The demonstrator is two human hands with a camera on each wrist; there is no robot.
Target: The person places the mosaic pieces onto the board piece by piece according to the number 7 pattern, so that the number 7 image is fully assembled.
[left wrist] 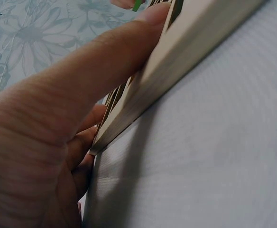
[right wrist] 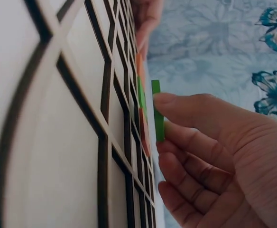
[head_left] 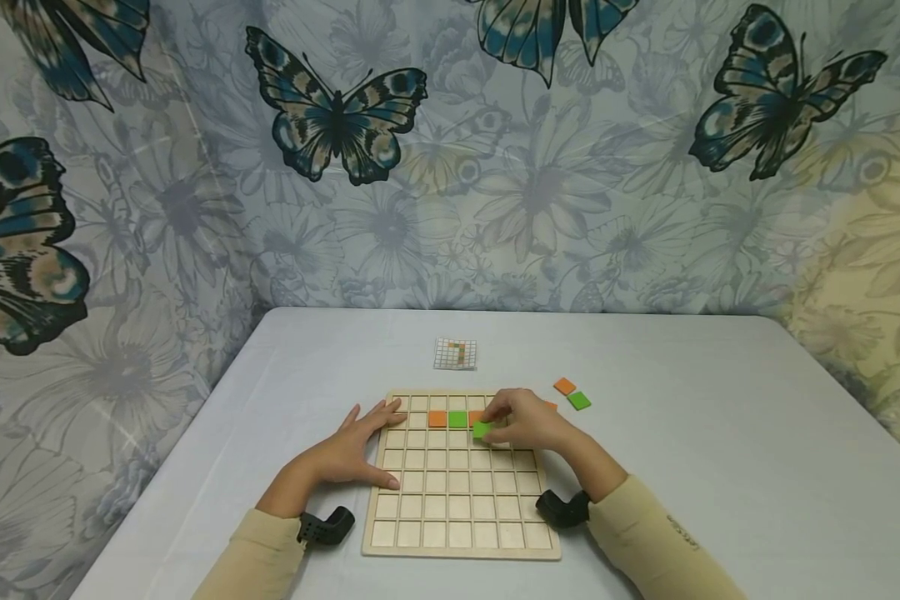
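A wooden grid board lies on the table, its second row from the back holding an orange tile, a green tile and another orange tile. My right hand pinches a green square tile between thumb and fingers, just above the board beside that row. In the right wrist view the tile is seen edge-on, with a gap between it and the board. My left hand rests on the board's left edge with fingers spread, the thumb lying over the rim.
Behind the board lies a small pattern card with a printed grid. Right of the board are a loose orange tile and a green one; another orange tile shows partly behind my right hand. A butterfly-print curtain hangs behind the table.
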